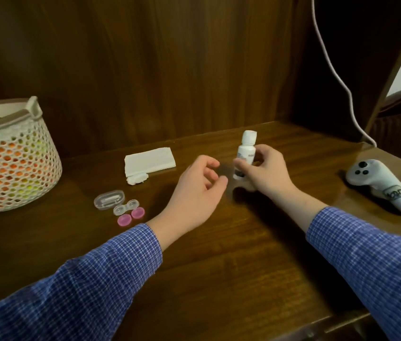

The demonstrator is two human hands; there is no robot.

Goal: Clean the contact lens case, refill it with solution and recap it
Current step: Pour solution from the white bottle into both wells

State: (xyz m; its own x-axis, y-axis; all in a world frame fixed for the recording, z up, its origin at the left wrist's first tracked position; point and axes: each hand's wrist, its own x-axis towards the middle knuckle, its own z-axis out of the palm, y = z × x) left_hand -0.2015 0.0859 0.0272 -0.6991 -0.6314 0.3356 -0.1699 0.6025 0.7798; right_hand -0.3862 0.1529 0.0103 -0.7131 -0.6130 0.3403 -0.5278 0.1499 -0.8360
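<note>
Gripping the white solution bottle (pixel 245 153) around its lower body, the right hand (pixel 266 172) keeps it upright on the wooden worktop (pixel 219 254), fingers (pixel 240 166) curled round the label, cap on top. Just left of the bottle, the left hand (pixel 195 190) hovers with loosely curled fingers, holding nothing. Farther left of the bottle lies the clear contact lens case (pixel 126 207), uncapped, with two pink caps (pixel 131 216) touching its near side and a small clear box (pixel 109 199) beside it. A folded tissue (pixel 149 159) and a crumpled wad (pixel 136 179) lie left of the bottle, a mesh basket (pixel 12 156) far left, a white controller (pixel 381 185) right.
</note>
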